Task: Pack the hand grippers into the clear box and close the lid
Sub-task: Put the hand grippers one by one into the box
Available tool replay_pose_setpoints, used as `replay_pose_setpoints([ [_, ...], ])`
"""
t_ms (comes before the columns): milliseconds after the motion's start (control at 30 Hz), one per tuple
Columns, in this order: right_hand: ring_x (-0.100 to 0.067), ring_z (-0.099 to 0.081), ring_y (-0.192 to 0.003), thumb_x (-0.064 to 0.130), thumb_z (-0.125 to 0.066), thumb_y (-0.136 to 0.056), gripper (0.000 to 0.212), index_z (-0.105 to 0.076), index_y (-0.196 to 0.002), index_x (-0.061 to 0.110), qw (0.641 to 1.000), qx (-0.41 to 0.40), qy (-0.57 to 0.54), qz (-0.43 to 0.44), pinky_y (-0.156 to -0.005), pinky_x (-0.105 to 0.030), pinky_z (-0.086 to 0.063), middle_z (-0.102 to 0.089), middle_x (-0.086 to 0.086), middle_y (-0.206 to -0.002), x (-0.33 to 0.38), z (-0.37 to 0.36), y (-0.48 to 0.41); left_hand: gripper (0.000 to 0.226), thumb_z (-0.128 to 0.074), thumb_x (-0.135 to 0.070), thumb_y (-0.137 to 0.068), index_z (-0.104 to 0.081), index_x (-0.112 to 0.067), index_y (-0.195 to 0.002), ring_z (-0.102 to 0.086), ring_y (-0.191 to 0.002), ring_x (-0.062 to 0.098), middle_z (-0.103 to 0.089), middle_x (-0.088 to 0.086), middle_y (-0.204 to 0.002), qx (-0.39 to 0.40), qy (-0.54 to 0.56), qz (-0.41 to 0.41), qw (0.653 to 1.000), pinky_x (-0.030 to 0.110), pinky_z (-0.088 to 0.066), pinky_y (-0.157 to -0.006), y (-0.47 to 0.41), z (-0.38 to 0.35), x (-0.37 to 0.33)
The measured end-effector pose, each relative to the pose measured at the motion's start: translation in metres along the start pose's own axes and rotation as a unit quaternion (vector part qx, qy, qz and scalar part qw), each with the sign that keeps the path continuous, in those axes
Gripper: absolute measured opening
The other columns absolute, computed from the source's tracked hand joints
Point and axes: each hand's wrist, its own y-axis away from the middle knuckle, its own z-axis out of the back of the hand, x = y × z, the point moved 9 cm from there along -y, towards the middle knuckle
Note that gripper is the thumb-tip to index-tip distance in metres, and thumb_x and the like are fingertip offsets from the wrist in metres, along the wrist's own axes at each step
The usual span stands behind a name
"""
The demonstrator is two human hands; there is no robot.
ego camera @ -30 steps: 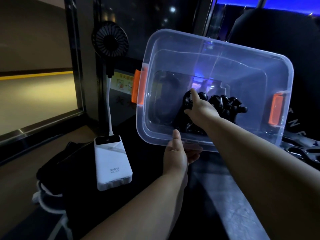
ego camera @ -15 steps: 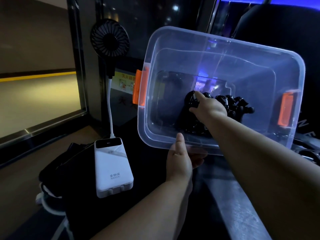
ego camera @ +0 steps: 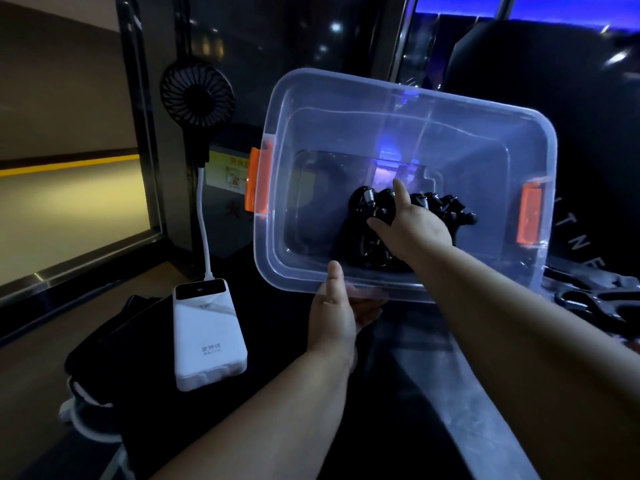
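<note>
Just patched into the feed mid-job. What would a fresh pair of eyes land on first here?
The clear box stands out at centre, tipped open toward the camera, with orange latches at both ends and no lid on it. The left hand grips its near rim, and the right hand reaches in onto a black pile of hand grippers. A white power bank lies at lower left, below a small black fan.
</note>
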Motion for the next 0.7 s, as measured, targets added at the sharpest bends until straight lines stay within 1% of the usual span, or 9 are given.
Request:
replay_pose_setpoints([
  [67,-0.033,-0.061,-0.101,0.058,-0.046,-0.091,0.079,-0.005,-0.152,0.029,1.000,-0.016,-0.008,-0.003,-0.069,-0.035,-0.039,-0.065,-0.014,-0.111,-0.014,0.009,0.013,0.044,-0.035,-0.050,-0.099,-0.048,-0.014,-0.076,-0.070,-0.064,0.023,-0.072,0.017,-0.073,-0.003,0.001,-0.004,1.000,0.031,-0.055,-0.065,0.002,-0.001,-0.002],
  [167,-0.034,-0.061,-0.102,0.056,-0.044,-0.092,0.070,-0.015,-0.150,0.028,0.998,-0.046,-0.028,-0.012,-0.070,-0.035,-0.036,-0.066,-0.013,-0.110,-0.040,0.023,0.037,0.043,-0.036,-0.051,-0.098,-0.047,-0.016,-0.078,-0.071,-0.064,0.022,-0.072,0.012,-0.070,-0.004,0.007,-0.010,1.000,0.031,-0.055,-0.063,0.004,-0.002,-0.003],
  [300,-0.036,-0.060,-0.103,0.054,-0.046,-0.092,0.058,-0.030,-0.141,0.028,0.996,-0.078,-0.028,-0.028,-0.071,-0.036,-0.035,-0.066,-0.014,-0.110,-0.078,0.036,0.065,0.041,-0.037,-0.052,-0.098,-0.045,-0.015,-0.081,-0.071,-0.063,0.022,-0.071,0.013,-0.068,0.004,0.018,-0.019,1.000,0.029,-0.058,-0.061,0.004,-0.001,-0.002],
  [367,-0.035,-0.059,-0.105,0.054,-0.047,-0.092,0.054,-0.036,-0.137,0.026,0.994,-0.099,-0.040,-0.024,-0.075,-0.037,-0.039,-0.067,-0.011,-0.107,-0.096,0.042,0.078,0.041,-0.038,-0.051,-0.097,-0.045,-0.015,-0.081,-0.071,-0.064,0.023,-0.071,0.013,-0.067,0.008,0.025,-0.023,0.999,0.028,-0.059,-0.059,0.005,-0.001,-0.002],
  [433,-0.032,-0.056,-0.107,0.053,-0.049,-0.091,0.053,-0.040,-0.135,0.025,0.992,-0.110,-0.052,-0.026,-0.081,-0.038,-0.042,-0.067,-0.009,-0.106,-0.116,0.047,0.092,0.040,-0.039,-0.051,-0.098,-0.045,-0.016,-0.079,-0.071,-0.063,0.023,-0.071,0.013,-0.066,0.007,0.031,-0.024,0.999,0.028,-0.059,-0.059,0.006,-0.001,-0.002],
  [533,-0.031,-0.056,-0.106,0.054,-0.048,-0.091,0.053,-0.041,-0.135,0.024,0.989,-0.115,-0.078,-0.058,-0.082,-0.038,-0.042,-0.066,-0.007,-0.105,-0.152,0.052,0.112,0.040,-0.039,-0.051,-0.098,-0.044,-0.017,-0.077,-0.072,-0.063,0.022,-0.071,0.011,-0.064,0.007,0.028,-0.026,0.999,0.030,-0.059,-0.063,0.006,-0.002,-0.001],
  [600,-0.031,-0.056,-0.108,0.054,-0.047,-0.091,0.053,-0.041,-0.134,0.023,0.986,-0.117,-0.086,-0.084,-0.082,-0.038,-0.041,-0.065,-0.008,-0.109,-0.175,0.055,0.125,0.039,-0.039,-0.050,-0.098,-0.044,-0.017,-0.077,-0.072,-0.063,0.022,-0.071,0.011,-0.064,0.006,0.030,-0.029,0.999,0.030,-0.059,-0.063,0.006,-0.001,-0.001],
  [700,-0.033,-0.052,-0.113,0.053,-0.048,-0.091,0.053,-0.045,-0.132,0.020,0.983,-0.115,-0.074,-0.119,-0.087,-0.039,-0.040,-0.064,-0.010,-0.115,-0.207,0.058,0.145,0.040,-0.039,-0.050,-0.098,-0.044,-0.018,-0.075,-0.072,-0.063,0.022,-0.071,0.009,-0.063,0.003,0.027,-0.030,0.999,0.030,-0.059,-0.063,0.008,0.000,-0.001],
])
